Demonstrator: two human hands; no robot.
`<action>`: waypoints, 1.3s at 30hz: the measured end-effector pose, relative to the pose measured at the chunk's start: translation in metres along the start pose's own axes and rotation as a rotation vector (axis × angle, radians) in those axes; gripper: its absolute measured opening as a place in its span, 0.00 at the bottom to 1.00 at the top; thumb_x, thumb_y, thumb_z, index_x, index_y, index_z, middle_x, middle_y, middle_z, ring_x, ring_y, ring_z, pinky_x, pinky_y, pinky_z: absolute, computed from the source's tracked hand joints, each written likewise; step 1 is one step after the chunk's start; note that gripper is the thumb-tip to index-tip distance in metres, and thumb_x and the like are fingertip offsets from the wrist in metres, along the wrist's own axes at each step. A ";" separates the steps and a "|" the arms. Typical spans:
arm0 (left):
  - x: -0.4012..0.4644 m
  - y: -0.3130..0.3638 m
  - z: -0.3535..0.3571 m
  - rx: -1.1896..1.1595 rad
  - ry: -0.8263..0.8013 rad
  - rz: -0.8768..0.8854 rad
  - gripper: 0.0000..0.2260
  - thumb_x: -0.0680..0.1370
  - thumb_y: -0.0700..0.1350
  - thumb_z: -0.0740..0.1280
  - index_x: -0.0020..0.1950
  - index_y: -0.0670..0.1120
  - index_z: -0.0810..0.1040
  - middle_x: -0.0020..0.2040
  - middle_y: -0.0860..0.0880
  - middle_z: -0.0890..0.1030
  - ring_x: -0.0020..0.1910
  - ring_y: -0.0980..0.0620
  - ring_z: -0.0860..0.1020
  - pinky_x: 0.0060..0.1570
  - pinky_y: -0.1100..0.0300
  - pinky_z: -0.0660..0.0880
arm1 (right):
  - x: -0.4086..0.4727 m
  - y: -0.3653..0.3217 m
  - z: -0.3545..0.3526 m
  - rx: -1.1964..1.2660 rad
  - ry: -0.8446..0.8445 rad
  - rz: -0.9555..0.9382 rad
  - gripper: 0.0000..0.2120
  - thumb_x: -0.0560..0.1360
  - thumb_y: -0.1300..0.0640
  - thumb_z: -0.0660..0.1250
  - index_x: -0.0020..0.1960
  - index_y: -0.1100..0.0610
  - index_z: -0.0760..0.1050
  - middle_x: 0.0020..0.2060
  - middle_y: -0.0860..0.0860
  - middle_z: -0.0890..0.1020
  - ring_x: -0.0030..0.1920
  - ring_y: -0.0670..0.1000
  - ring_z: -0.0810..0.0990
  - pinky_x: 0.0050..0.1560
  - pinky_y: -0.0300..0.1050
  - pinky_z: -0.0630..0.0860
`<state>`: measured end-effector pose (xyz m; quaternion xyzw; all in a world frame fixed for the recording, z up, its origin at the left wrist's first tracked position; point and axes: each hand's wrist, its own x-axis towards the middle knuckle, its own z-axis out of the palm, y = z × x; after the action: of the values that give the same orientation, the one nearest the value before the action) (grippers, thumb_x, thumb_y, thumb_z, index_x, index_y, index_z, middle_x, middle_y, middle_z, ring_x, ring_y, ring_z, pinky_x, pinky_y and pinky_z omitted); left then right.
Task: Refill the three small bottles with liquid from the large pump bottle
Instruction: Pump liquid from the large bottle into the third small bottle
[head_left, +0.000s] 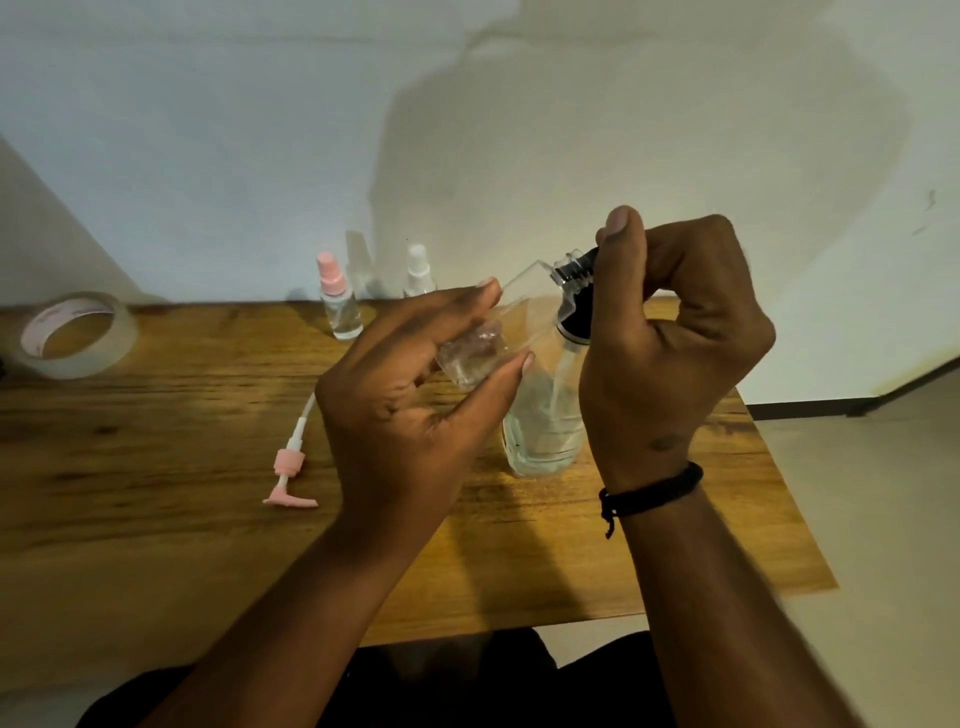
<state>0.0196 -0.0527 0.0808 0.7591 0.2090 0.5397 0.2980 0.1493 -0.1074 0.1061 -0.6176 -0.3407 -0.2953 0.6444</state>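
Left hand (415, 384) tilts small bottle (498, 332); right hand (670, 332) apparently grips its cap.

On the worktop (156, 519), a roll of tape (72, 335) lies at the far left edge, and two small spray bottles (340, 304) stand side by side at the back against the wall. A detached pump head (291, 475) lies nearer, left of centre. Right of it stands the large bottle (543, 415), with both hands (415, 415) holding a small bottle (498, 332) tilted above it.
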 end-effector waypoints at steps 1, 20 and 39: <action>-0.001 0.000 0.000 0.000 0.000 -0.004 0.18 0.75 0.42 0.79 0.63 0.40 0.82 0.58 0.47 0.84 0.56 0.57 0.84 0.54 0.59 0.83 | 0.000 0.000 0.000 -0.005 -0.005 0.001 0.16 0.80 0.66 0.69 0.33 0.63 0.74 0.30 0.51 0.74 0.32 0.55 0.73 0.37 0.49 0.70; -0.002 0.003 0.003 -0.014 0.016 -0.005 0.19 0.75 0.41 0.79 0.64 0.39 0.81 0.57 0.49 0.83 0.55 0.61 0.83 0.54 0.65 0.81 | 0.005 0.002 -0.004 -0.036 -0.023 -0.054 0.18 0.81 0.65 0.69 0.32 0.63 0.74 0.29 0.56 0.76 0.32 0.58 0.75 0.37 0.56 0.70; -0.002 0.004 0.003 0.024 0.015 0.005 0.17 0.76 0.43 0.78 0.63 0.39 0.82 0.58 0.49 0.83 0.57 0.69 0.79 0.57 0.70 0.76 | 0.001 0.001 -0.004 -0.022 -0.013 -0.064 0.14 0.80 0.64 0.71 0.36 0.56 0.77 0.34 0.47 0.80 0.35 0.56 0.77 0.46 0.40 0.67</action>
<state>0.0215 -0.0574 0.0809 0.7592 0.2156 0.5435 0.2860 0.1514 -0.1110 0.1065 -0.6155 -0.3613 -0.3156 0.6253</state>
